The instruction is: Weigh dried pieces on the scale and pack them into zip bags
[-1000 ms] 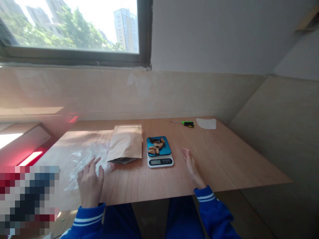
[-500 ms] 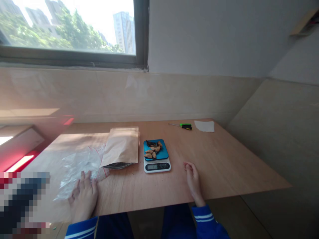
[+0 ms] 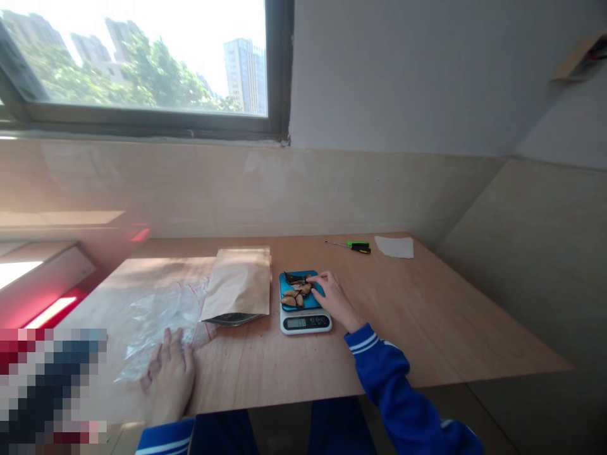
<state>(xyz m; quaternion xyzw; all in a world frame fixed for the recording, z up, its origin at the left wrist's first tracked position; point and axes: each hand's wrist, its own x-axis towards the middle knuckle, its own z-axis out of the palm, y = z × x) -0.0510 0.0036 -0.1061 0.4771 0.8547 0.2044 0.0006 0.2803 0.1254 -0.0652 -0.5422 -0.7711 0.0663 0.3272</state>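
the left hand (image 3: 171, 376) rests palm down, fingers apart and clamped on nothing, at the near edge of the clear plastic bag (image 3: 152, 321). caution: the bag's right edge meets the paper pouch (image 3: 243, 278); a pull on the bag may drag the pouch askew. the pouch lies flat with its mouth slightly parted toward the person; the narrow mouth may catch anything put in. the dried pieces (image 3: 292, 299) are heaped on the blue platform of the scale (image 3: 310, 323), right of the pouch. the heap reaches the platform's left side, so a nudge may tip a piece onto the counter (image 3: 427, 322). the right hand (image 3: 317, 284) reaches over the heap from the right, thumb and forefinger slightly apart; whether a piece is gripped cannot be told. finger pressure on the platform may falsify the reading.

markings: the bag shows red lines but no readable text. the pouch face appears plain. the scale's display shows digits too faint to confirm; its key legends are too small to read. no brand is legible.
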